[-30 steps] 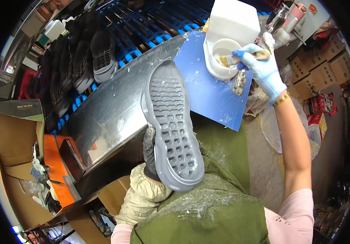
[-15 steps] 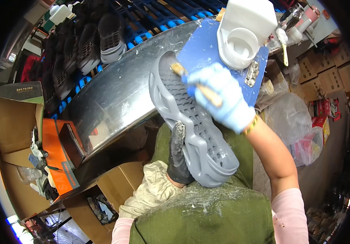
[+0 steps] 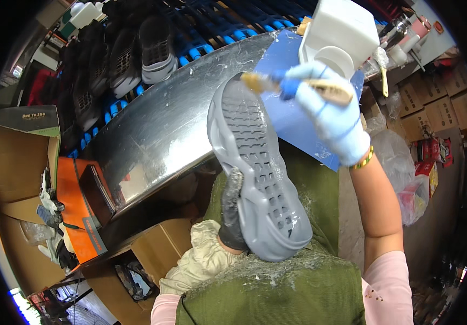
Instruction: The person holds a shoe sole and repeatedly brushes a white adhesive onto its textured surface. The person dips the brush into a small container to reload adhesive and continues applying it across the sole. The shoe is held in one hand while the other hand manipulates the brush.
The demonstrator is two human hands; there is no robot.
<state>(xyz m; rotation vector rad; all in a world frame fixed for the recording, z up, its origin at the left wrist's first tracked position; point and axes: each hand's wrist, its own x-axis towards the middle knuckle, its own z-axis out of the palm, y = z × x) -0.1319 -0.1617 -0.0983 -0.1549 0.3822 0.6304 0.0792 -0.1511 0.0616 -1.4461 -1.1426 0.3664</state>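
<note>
A grey shoe sole [image 3: 268, 179] rests over my green apron [image 3: 277, 295], its hollow, patterned inside facing up with wet shine toward the heel. My left hand [image 3: 232, 208], in a dark glove crusted with dried residue, grips the sole's left edge; part of its fingers hides beneath. In its light blue glove, my right hand [image 3: 328, 116] is closed around a wooden-handled brush [image 3: 325, 91]. The brush's yellowish bristles are at the sole's far end; I cannot tell whether they touch it. Just beyond that hand stands a white plastic container [image 3: 344, 32] with a round cup.
Dark soles [image 3: 157, 49] line a blue roller rack behind the metal bench [image 3: 179, 124]. The white container stands on a blue board [image 3: 293, 119]. Open cardboard boxes [image 3: 19, 173] are at left. Another brush [image 3: 382, 70] lies at upper right, above plastic bags [image 3: 396, 162] and stacked cartons.
My right hand has moved right and slightly up, taking the brush from inside the sole to its far tip. The sole has turned a little more upright in view.
</note>
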